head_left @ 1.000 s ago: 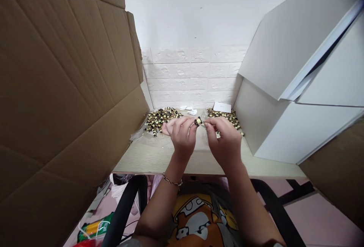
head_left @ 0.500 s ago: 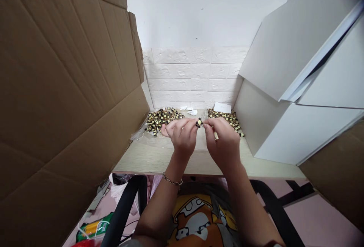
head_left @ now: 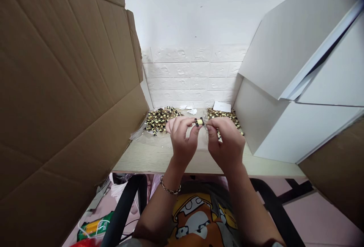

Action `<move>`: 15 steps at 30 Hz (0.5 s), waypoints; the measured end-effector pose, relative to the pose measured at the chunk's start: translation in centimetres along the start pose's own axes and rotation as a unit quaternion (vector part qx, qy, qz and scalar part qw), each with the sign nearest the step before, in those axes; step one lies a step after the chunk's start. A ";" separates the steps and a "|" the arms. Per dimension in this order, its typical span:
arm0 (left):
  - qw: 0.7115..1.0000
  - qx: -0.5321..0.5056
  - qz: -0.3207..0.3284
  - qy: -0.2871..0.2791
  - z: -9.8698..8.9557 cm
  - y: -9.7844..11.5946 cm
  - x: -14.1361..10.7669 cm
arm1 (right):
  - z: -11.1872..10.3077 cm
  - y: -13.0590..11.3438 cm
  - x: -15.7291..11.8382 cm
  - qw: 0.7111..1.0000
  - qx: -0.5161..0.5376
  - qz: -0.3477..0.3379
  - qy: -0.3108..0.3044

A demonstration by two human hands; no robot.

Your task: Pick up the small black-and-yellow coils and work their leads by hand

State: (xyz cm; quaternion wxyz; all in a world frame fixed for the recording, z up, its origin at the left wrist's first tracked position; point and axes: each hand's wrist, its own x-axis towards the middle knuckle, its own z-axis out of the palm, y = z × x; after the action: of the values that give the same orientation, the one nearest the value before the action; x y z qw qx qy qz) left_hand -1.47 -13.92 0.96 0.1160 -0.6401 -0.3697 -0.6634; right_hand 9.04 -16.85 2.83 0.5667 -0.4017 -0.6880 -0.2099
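Note:
Between thumb and fingers of my left hand (head_left: pixel 183 135) is a small transformer coil (head_left: pixel 200 121), yellow in the middle with black pinned ends. It lies sideways above the table. My right hand (head_left: pixel 226 140) pinches close at the coil's right end; what its fingertips grip, perhaps a thin wire, is too small to make out. Behind the left hand lies a pile of similar coils (head_left: pixel 159 121). A second pile of coils (head_left: pixel 234 120) is partly hidden behind the right hand.
A cardboard sheet (head_left: pixel 71 80) walls off the left, and white boxes (head_left: pixel 264 118) stand on the right. On the pale table (head_left: pixel 153 159) are white paper scraps (head_left: pixel 192 111), a white card (head_left: pixel 222 106) and clear plastic (head_left: pixel 138 134). A white brick-patterned wall (head_left: pixel 196 70) closes the back.
The coil has turned so its yellow side and both black ends show. My right hand has shifted slightly right, and the fingers of my left hand have changed their hold.

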 end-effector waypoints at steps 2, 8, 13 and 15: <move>1.000 0.014 0.011 0.000 -0.1 -0.1 0.1 | 0.0 0.2 -0.1 1.000 -0.009 -0.003 -0.009; 0.989 0.121 0.087 -0.011 -0.3 -0.5 0.3 | 0.1 1.3 0.4 0.997 -0.043 -0.044 -0.035; 0.986 0.140 0.093 0.004 -0.4 -0.6 1.9 | 0.2 2.1 3.0 0.988 -0.064 -0.131 -0.051; 0.989 0.125 0.082 -0.007 -0.2 -0.7 2.8 | 0.3 2.3 4.0 0.986 -0.066 -0.143 -0.053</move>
State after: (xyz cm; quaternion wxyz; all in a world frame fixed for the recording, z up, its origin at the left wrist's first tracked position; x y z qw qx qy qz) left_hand -2.52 -12.71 3.34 0.2465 -0.6533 -0.3964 -0.5961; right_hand 10.53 -13.95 6.17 0.4660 -0.3460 -0.7522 -0.3121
